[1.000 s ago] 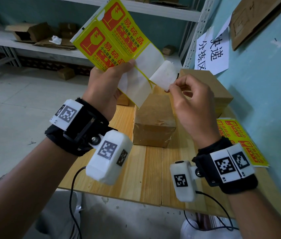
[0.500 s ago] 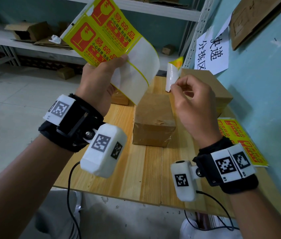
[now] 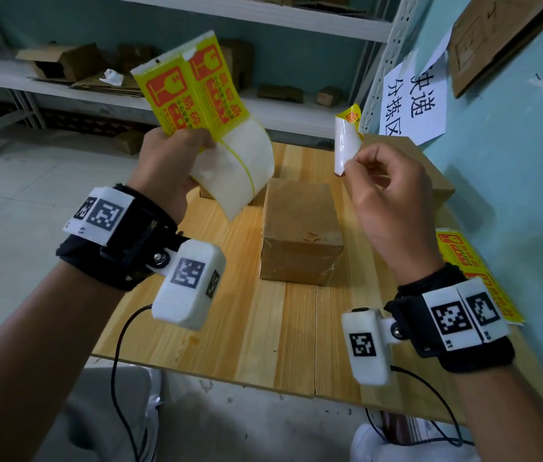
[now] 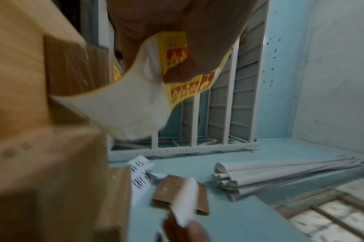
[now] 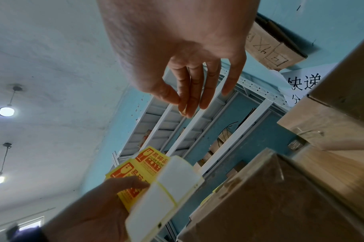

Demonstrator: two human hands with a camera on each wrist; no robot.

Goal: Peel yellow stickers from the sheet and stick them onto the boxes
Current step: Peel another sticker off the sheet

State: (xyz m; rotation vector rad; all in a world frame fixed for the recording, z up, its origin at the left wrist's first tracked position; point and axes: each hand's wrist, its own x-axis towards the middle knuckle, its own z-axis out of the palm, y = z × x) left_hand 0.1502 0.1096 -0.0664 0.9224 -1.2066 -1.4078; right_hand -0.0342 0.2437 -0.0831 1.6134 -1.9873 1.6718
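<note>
My left hand (image 3: 176,151) grips the yellow sticker sheet (image 3: 196,91) above the table's far left; its lower part is bare white backing (image 3: 243,175). The sheet also shows under my thumb in the left wrist view (image 4: 177,54) and low in the right wrist view (image 5: 148,170). My right hand (image 3: 357,165) pinches one peeled yellow sticker (image 3: 345,145) by its lower corner, white back toward me, free of the sheet. A brown cardboard box (image 3: 300,228) stands on the table below and between both hands. A larger box (image 3: 430,175) sits behind my right hand.
A wooden table (image 3: 230,328) carries the boxes. Another yellow sticker sheet (image 3: 463,258) lies at its right edge by the blue wall. A small box (image 3: 206,191) sits behind the held sheet. White shelving (image 3: 63,81) with cardboard scraps runs along the back.
The sticker has come off the sheet entirely and my right hand has carried it to the right. My left hand has swung the sheet left and more upright.
</note>
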